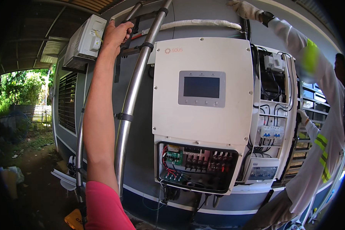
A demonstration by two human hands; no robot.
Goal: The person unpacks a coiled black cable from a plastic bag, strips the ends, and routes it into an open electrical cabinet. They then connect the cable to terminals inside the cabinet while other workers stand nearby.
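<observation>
My left hand is raised high, its fingers closed around the left rail of a telescopic metal ladder. The ladder leans on the grey wall, and my bare forearm runs up alongside it. Right of the ladder hangs a large white inverter with a dark display. Its lower cover is off, exposing a wiring compartment with a green circuit board and rows of terminals. My right hand is out of view.
At right, a co-worker in a light long-sleeved shirt reaches one gloved hand up near a white-wrapped conduit. An open breaker enclosure adjoins the inverter. A white box-shaped unit hangs left; a yellow case lies below.
</observation>
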